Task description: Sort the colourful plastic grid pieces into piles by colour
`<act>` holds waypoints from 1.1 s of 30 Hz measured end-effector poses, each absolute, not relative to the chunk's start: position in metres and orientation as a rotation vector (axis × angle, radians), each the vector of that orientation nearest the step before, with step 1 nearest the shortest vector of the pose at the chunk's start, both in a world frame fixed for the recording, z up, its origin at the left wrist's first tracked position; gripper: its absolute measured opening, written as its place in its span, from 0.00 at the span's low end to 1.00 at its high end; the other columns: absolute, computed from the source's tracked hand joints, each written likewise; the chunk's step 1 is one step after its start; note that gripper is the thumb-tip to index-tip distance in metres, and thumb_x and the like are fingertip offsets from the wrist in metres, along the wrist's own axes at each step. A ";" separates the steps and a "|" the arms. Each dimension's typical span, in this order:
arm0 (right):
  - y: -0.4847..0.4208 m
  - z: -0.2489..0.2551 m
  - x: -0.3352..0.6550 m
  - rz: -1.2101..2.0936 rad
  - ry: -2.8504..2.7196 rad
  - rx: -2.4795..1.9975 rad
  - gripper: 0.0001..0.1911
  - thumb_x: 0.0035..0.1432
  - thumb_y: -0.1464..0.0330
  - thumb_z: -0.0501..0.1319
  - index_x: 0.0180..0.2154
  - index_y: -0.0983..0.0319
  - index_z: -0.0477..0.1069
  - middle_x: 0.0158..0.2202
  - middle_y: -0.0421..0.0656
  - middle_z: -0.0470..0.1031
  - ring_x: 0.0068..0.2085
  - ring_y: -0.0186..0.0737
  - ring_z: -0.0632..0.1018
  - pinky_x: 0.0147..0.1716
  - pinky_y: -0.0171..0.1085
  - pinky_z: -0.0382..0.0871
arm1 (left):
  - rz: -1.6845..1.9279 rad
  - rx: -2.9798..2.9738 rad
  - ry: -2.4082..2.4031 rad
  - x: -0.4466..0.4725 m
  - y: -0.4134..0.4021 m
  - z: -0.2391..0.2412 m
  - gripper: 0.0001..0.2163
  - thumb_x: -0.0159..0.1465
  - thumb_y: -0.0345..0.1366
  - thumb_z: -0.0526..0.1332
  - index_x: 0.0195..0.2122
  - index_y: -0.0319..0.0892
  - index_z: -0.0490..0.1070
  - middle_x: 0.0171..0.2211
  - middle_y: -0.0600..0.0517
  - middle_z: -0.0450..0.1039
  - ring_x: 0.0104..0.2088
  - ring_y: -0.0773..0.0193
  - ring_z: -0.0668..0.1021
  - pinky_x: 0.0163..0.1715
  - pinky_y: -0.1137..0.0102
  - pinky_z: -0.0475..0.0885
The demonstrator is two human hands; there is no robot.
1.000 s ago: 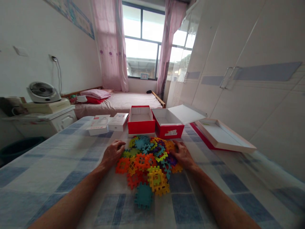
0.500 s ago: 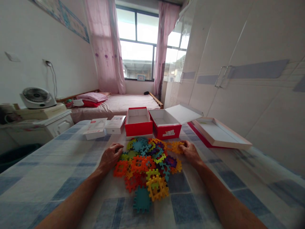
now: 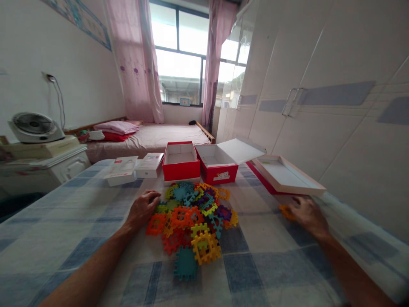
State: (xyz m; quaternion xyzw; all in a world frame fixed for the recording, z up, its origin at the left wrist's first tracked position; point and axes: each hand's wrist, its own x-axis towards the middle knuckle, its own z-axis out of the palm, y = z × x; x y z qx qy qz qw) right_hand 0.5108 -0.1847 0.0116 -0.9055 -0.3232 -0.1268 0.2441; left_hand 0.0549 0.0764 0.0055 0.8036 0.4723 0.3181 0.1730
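A heap of colourful notched plastic building tiles (image 3: 187,216) lies on the cloth in front of me, in orange, red, yellow, teal, green and purple. At its left edge rests my left hand (image 3: 143,209), fingers curled together beside a green tile (image 3: 162,208); whether anything is inside them is hidden. Off to the right, well apart from the heap, my right hand (image 3: 309,215) is closed on a yellow-orange tile (image 3: 286,212), low over the cloth. A teal tile (image 3: 185,263) and a yellow windowed tile (image 3: 206,248) lie at the near side of the heap.
Behind the heap stand an open red box (image 3: 181,170) and another red box (image 3: 219,174) with its lid up. Two white boxes (image 3: 123,170) sit left of them. A shallow box lid (image 3: 287,177) lies at the right, just beyond my right hand. Checked cloth (image 3: 96,251) covers the table.
My right hand has carried the yellow-orange tile away from the heap's right side, out to the right. The left hand keeps its place by the heap. The view has shifted slightly.
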 end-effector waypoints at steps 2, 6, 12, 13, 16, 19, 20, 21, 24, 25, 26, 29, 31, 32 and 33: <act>-0.181 0.019 0.497 -0.532 -0.990 -2.474 0.20 0.53 0.65 0.56 0.46 0.64 0.72 0.46 0.55 0.73 0.49 0.54 0.73 0.46 0.48 0.65 | 0.897 2.285 1.347 0.055 0.077 0.005 0.18 0.55 0.45 0.51 0.35 0.43 0.77 0.42 0.48 0.75 0.41 0.58 0.78 0.44 0.68 0.70; -0.136 0.035 0.444 -0.158 -1.317 -2.239 0.17 0.56 0.66 0.54 0.46 0.63 0.72 0.45 0.48 0.74 0.45 0.42 0.75 0.47 0.38 0.66 | 0.885 2.298 1.332 0.053 0.079 0.002 0.18 0.56 0.45 0.51 0.35 0.43 0.76 0.43 0.48 0.75 0.41 0.59 0.77 0.44 0.68 0.70; -0.057 0.024 0.381 0.062 -1.579 -2.128 0.18 0.56 0.63 0.57 0.46 0.64 0.73 0.45 0.50 0.74 0.48 0.44 0.74 0.48 0.36 0.64 | 0.895 2.297 1.298 0.051 0.081 0.000 0.17 0.57 0.45 0.52 0.36 0.42 0.76 0.43 0.48 0.74 0.42 0.59 0.77 0.46 0.68 0.70; -0.050 0.020 0.376 0.053 -1.589 -2.125 0.18 0.55 0.62 0.58 0.45 0.64 0.73 0.45 0.51 0.74 0.49 0.46 0.73 0.49 0.38 0.63 | 0.897 2.294 1.299 0.051 0.081 0.000 0.17 0.57 0.44 0.52 0.36 0.42 0.76 0.43 0.47 0.74 0.42 0.59 0.77 0.46 0.68 0.70; -0.042 0.009 0.370 0.014 -1.574 -2.158 0.19 0.52 0.59 0.60 0.42 0.65 0.73 0.44 0.53 0.73 0.49 0.51 0.71 0.48 0.41 0.63 | 0.892 2.294 1.298 0.052 0.079 0.001 0.18 0.57 0.44 0.51 0.36 0.41 0.76 0.43 0.47 0.74 0.43 0.58 0.77 0.45 0.68 0.70; -0.046 0.004 0.375 0.075 -1.419 -2.169 0.22 0.48 0.59 0.62 0.43 0.65 0.69 0.41 0.51 0.74 0.43 0.48 0.74 0.42 0.40 0.65 | 0.880 2.301 1.317 0.053 0.078 0.002 0.18 0.57 0.44 0.51 0.37 0.41 0.76 0.44 0.47 0.74 0.43 0.58 0.77 0.46 0.67 0.69; -0.048 0.004 0.378 0.132 -1.345 -2.140 0.23 0.47 0.61 0.63 0.44 0.65 0.68 0.39 0.50 0.75 0.41 0.47 0.75 0.40 0.39 0.66 | 0.877 2.304 1.324 0.054 0.078 0.002 0.18 0.57 0.44 0.51 0.37 0.41 0.76 0.44 0.47 0.74 0.43 0.58 0.77 0.46 0.67 0.69; -0.051 0.005 0.380 0.190 -1.276 -2.094 0.23 0.46 0.62 0.63 0.45 0.65 0.67 0.38 0.49 0.75 0.39 0.46 0.75 0.38 0.39 0.66 | 0.874 2.308 1.329 0.054 0.078 0.002 0.18 0.57 0.44 0.50 0.37 0.40 0.76 0.44 0.46 0.74 0.42 0.58 0.77 0.47 0.67 0.69; -0.056 0.010 0.386 0.300 -1.137 -1.954 0.20 0.48 0.65 0.59 0.45 0.64 0.67 0.39 0.49 0.76 0.39 0.44 0.76 0.39 0.38 0.67 | 0.869 2.313 1.329 0.054 0.079 0.001 0.19 0.57 0.44 0.50 0.37 0.40 0.76 0.44 0.46 0.73 0.43 0.59 0.77 0.47 0.67 0.69; -0.057 0.012 0.386 0.325 -1.127 -1.909 0.19 0.49 0.65 0.57 0.44 0.64 0.67 0.41 0.48 0.75 0.40 0.43 0.76 0.39 0.38 0.67 | 0.866 2.313 1.329 0.054 0.079 0.000 0.19 0.57 0.44 0.50 0.37 0.40 0.76 0.44 0.46 0.73 0.43 0.59 0.77 0.47 0.67 0.69; -0.056 0.014 0.386 0.363 -1.136 -1.853 0.17 0.50 0.64 0.56 0.43 0.63 0.68 0.42 0.48 0.75 0.41 0.42 0.76 0.39 0.37 0.68 | 0.863 2.314 1.328 0.054 0.080 0.000 0.19 0.57 0.44 0.50 0.37 0.40 0.76 0.44 0.46 0.73 0.43 0.59 0.77 0.47 0.67 0.69; -0.052 0.015 0.381 0.557 -1.205 -1.631 0.17 0.52 0.63 0.53 0.42 0.63 0.69 0.42 0.46 0.76 0.41 0.41 0.77 0.38 0.36 0.70 | 0.858 2.320 1.321 0.054 0.081 -0.002 0.19 0.57 0.44 0.50 0.37 0.40 0.76 0.44 0.46 0.73 0.43 0.58 0.76 0.48 0.67 0.68; -0.047 0.013 0.375 0.608 -1.288 -1.584 0.16 0.51 0.63 0.55 0.41 0.64 0.69 0.41 0.46 0.76 0.40 0.42 0.77 0.40 0.38 0.70 | 0.851 2.323 1.320 0.054 0.081 -0.002 0.20 0.57 0.44 0.50 0.38 0.39 0.76 0.45 0.45 0.73 0.43 0.57 0.76 0.48 0.66 0.68; -0.045 0.011 0.372 0.583 -1.334 -1.611 0.16 0.50 0.65 0.56 0.41 0.64 0.70 0.41 0.46 0.76 0.41 0.42 0.76 0.42 0.39 0.69 | 0.846 2.323 1.321 0.054 0.081 -0.002 0.20 0.57 0.44 0.50 0.38 0.38 0.76 0.45 0.44 0.73 0.43 0.57 0.76 0.48 0.66 0.68; -0.043 0.010 0.370 0.541 -1.370 -1.649 0.17 0.48 0.66 0.58 0.42 0.64 0.70 0.42 0.46 0.76 0.42 0.43 0.76 0.44 0.39 0.69 | 0.841 2.322 1.323 0.054 0.081 -0.002 0.20 0.57 0.44 0.50 0.38 0.38 0.76 0.45 0.44 0.73 0.44 0.57 0.76 0.48 0.66 0.68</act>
